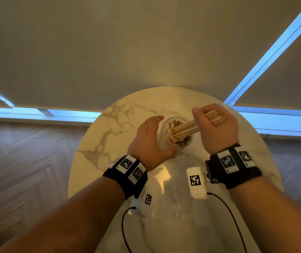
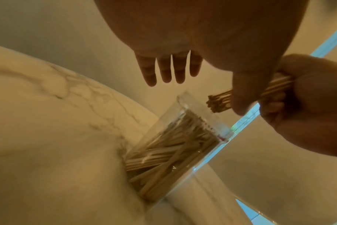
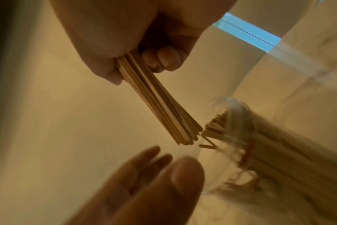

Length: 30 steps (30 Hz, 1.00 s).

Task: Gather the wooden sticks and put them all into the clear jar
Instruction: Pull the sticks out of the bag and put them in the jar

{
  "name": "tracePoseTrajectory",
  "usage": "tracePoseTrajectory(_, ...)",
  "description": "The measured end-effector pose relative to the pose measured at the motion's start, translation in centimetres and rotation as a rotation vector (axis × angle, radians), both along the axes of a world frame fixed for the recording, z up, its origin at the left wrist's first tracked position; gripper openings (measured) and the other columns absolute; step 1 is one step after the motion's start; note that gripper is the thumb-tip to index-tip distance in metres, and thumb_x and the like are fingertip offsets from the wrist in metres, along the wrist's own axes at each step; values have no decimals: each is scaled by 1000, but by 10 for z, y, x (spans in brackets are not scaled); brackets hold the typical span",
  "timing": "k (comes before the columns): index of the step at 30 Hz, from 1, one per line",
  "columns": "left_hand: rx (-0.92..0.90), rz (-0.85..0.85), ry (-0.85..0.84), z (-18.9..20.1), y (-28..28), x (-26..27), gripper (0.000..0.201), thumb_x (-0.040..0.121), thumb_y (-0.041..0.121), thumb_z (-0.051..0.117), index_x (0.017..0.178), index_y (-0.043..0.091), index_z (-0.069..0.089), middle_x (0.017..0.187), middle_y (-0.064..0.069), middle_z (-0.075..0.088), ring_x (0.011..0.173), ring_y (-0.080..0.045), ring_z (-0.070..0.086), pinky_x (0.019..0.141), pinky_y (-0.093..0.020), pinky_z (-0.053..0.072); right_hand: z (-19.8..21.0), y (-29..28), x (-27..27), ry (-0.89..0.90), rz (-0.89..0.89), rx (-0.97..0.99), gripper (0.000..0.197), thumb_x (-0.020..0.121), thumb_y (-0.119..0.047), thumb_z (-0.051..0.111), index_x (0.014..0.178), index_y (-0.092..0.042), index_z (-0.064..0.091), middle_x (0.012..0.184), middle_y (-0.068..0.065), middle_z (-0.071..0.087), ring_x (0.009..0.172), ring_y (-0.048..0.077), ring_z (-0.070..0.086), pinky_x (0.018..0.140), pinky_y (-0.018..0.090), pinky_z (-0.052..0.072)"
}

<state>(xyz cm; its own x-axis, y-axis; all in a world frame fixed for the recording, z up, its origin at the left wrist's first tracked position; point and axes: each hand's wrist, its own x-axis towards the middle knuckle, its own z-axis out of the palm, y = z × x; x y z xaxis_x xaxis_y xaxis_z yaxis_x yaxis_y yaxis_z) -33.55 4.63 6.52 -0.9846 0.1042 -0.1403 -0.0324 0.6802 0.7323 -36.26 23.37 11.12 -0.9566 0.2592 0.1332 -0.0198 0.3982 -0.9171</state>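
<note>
The right hand (image 1: pixel 217 125) clenches its fingers (image 3: pixel 164 58) around a bundle of wooden sticks (image 1: pixel 188 129) angled over the mouth of the clear jar (image 2: pixel 175 146), which stands on the marble surface (image 1: pixel 109 128) already holding sticks. The left hand (image 1: pixel 149 141) hovers beside the jar, fingers (image 2: pixel 164 68) released. The jar's red markings are unreadable; the wristbands (image 1: pixel 127 172) carry black-and-white square codes.

Clear jar (image 1: pixel 175 134) mouth crowded with sticks (image 2: pixel 169 152), left hand (image 1: pixel 149 141) just beside it, bare marble table (image 1: pixel 100 136) leftward.
</note>
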Motion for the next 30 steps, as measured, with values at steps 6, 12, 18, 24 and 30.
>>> tracePoseTrajectory(6,31,-77,-93,-22,8,-24,98,64,62,85,147,37,39,140,10,57,122,-11,58,102,-37,52,-38,-23,-24,-32,207,271,26,88,-52,69,76,-30,65,78,-10,65,76,12,64,72,35,53)
tracePoseTrajectory(12,143,-48,-53,-19,3,-23,94,65,51,90,145,36,43,134,12,63,115,-8,62,96,-32,54,-67,-20,-31,17,384,585,38,80,-68,65,94,-33,68,112,-9,55,109,17,45,94,41,44)
tracePoseTrajectory(18,149,-27,-60,-22,3,-20,96,65,53,88,146,39,40,133,15,64,114,-5,63,97,-28,53,-44,-6,-22,19,422,421,84,70,-77,67,138,-31,47,143,-5,44,136,17,37,113,34,32)
tracePoseTrajectory(24,179,-33,-57,-23,4,-19,89,64,52,89,140,38,45,129,18,64,114,-4,62,97,-29,53,-62,-28,-45,-134,405,873,51,103,-61,30,142,-33,49,155,-2,43,144,24,36,121,59,22)
tracePoseTrajectory(30,223,-6,-71,-29,3,-18,93,61,54,86,142,45,41,128,17,66,114,-6,64,100,-33,53,-32,7,-2,170,558,648,31,102,-41,48,95,-21,72,90,-6,69,85,15,61,84,37,50)
